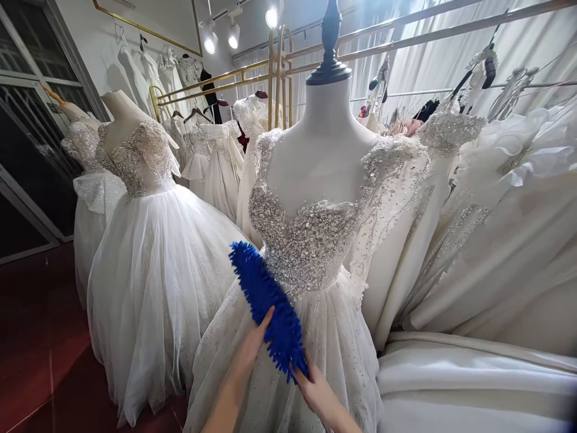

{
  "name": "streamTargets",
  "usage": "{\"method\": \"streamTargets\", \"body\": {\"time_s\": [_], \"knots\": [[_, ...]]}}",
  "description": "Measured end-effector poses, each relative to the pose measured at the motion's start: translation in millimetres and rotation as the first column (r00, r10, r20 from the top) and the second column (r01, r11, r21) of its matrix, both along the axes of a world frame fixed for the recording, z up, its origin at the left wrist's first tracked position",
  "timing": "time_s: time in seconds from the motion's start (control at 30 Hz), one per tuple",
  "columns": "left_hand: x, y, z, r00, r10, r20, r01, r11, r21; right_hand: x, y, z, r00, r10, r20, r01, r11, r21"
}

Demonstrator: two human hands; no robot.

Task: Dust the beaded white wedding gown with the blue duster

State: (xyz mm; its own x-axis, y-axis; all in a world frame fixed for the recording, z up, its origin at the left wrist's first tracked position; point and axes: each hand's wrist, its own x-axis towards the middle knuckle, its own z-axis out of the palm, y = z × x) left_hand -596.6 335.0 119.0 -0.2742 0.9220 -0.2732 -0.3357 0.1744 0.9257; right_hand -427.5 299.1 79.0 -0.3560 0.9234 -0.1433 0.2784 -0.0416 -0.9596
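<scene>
A blue chenille duster [265, 304] is held up against the waist of a white beaded wedding gown [311, 240] on a mannequin [322, 141]. My left hand [250, 349] touches the duster's left edge with its fingers stretched along it. My right hand [318, 391] grips the duster's lower end. The duster's tip lies next to the left side of the sparkling bodice. The gown's tulle skirt [333, 337] spreads out below both hands.
A second gown on a mannequin [148, 240] stands to the left, with more gowns behind. Satin dresses [496, 252] crowd the right side. Gold garment rails [252, 75] run overhead. Dark red floor [40, 355] lies at the lower left, by a glass door [31, 150].
</scene>
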Motion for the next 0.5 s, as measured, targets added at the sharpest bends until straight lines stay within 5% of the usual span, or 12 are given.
{"method": "streamTargets", "body": {"time_s": [0.13, 0.23, 0.33, 0.5], "knots": [[-1.2, -30.0, -56.9, 0.999, -0.032, 0.038, 0.041, 0.965, -0.259, 13.9, -12.7, -41.3, 0.994, 0.112, -0.007, -0.112, 0.992, -0.062], [-7.3, -50.7, -81.1, 0.997, -0.059, 0.048, 0.073, 0.921, -0.382, 18.6, -20.7, -54.7, 0.972, 0.232, 0.017, -0.229, 0.967, -0.106], [-9.4, -53.5, -69.5, 0.999, 0.035, -0.026, -0.040, 0.965, -0.258, 17.0, -20.5, -45.2, 0.977, 0.211, -0.011, -0.211, 0.975, -0.070], [7.7, -21.1, -10.8, 0.982, 0.145, -0.119, -0.132, 0.985, 0.115, 14.1, -4.2, -12.4, 0.998, 0.048, -0.034, -0.049, 0.999, -0.024]]}}
